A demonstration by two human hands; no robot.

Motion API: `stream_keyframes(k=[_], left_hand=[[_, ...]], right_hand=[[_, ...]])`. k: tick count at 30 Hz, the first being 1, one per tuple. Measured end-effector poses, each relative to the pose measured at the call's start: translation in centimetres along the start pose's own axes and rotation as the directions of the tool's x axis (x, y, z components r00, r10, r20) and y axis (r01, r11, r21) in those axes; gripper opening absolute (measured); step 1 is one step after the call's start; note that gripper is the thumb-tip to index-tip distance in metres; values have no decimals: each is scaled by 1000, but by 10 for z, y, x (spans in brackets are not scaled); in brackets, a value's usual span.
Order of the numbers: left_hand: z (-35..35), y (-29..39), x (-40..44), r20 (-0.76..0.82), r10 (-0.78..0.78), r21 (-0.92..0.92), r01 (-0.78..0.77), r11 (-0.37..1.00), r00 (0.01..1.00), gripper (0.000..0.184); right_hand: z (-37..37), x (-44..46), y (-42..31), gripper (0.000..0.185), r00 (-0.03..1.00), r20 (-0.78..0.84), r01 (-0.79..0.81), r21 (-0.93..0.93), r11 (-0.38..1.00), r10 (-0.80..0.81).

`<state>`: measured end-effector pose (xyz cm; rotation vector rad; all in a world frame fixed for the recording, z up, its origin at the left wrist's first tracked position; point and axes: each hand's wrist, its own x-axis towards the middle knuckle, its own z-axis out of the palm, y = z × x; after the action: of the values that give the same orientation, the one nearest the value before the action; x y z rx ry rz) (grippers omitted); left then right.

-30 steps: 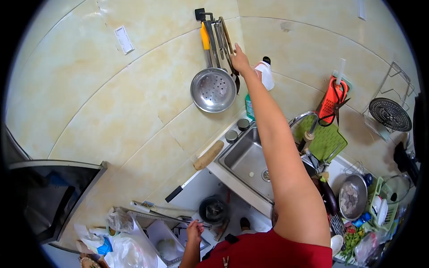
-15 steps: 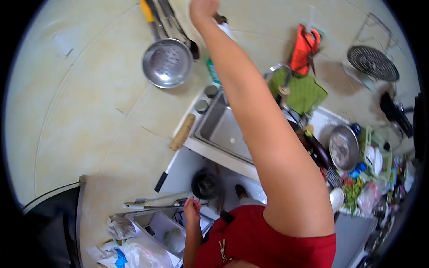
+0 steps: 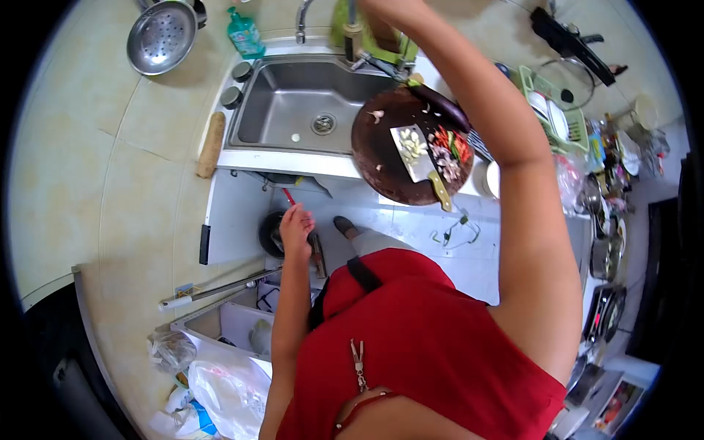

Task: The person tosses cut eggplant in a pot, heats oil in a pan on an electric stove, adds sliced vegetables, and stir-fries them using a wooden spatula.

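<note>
My left hand (image 3: 296,229) hangs low in front of the open cabinet under the sink, its fingers loosely curled with nothing seen in them. A thin red stick-like thing (image 3: 288,196) shows just beyond its fingertips. My right arm reaches up to the wall; the right hand (image 3: 385,6) is cut off at the top edge and its fingers are hidden. Below it hang a green cloth (image 3: 339,29) and a wooden-handled tool (image 3: 353,42). On a round chopping board (image 3: 374,158) lie a cleaver (image 3: 412,158) with garlic on its blade, chopped red and green peppers (image 3: 453,143) and an eggplant (image 3: 440,108).
A steel sink (image 3: 286,103) with a faucet (image 3: 301,20) is left of the board. Soap bottle (image 3: 246,35), two dark-lidded jars (image 3: 232,97) and a long root (image 3: 211,144) line its left side. A strainer (image 3: 163,37) hangs on the wall. A dish rack (image 3: 576,130) stands right.
The view has swung down and right, bringing the whole sink and the chopping board into sight. My right hand has moved mostly out of the top edge. The left stays low.
</note>
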<state>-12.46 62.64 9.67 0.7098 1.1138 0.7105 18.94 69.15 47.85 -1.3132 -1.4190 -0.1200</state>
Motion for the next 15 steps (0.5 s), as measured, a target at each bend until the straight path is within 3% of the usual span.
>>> stream_keyframes(k=[2, 4, 6, 11, 12, 13, 15], left_hand=[[29, -9, -3, 114, -43, 74, 35, 997, 993, 27], [59, -15, -15, 207, -138, 170, 103, 980, 969, 28], [80, -27, -20, 329, -163, 226, 90, 970, 930, 30], [119, -35, -23, 452, -215, 336, 58, 940, 866, 32], [121, -37, -21, 448, -220, 362, 50, 931, 867, 33], [123, -39, -20, 443, -227, 388, 43, 921, 867, 33], [123, -42, -15, 409, -251, 398, 76, 914, 878, 32]], right_hand=[[-50, -42, 7, 19, 999, 40, -25, -180, 983, 33], [-95, -78, 17, 22, 926, 122, -272, -442, 855, 357], [-126, -121, 36, 28, 882, 209, -287, -471, 834, 422], [-187, -216, 56, 34, 833, 59, -361, -695, 622, 550], [-197, -232, 55, 32, 752, -10, -428, -767, 477, 659], [-208, -254, 60, 28, 761, -39, -397, -817, 418, 647], [-242, -313, 98, 26, 672, -104, -446, -847, 289, 733]])
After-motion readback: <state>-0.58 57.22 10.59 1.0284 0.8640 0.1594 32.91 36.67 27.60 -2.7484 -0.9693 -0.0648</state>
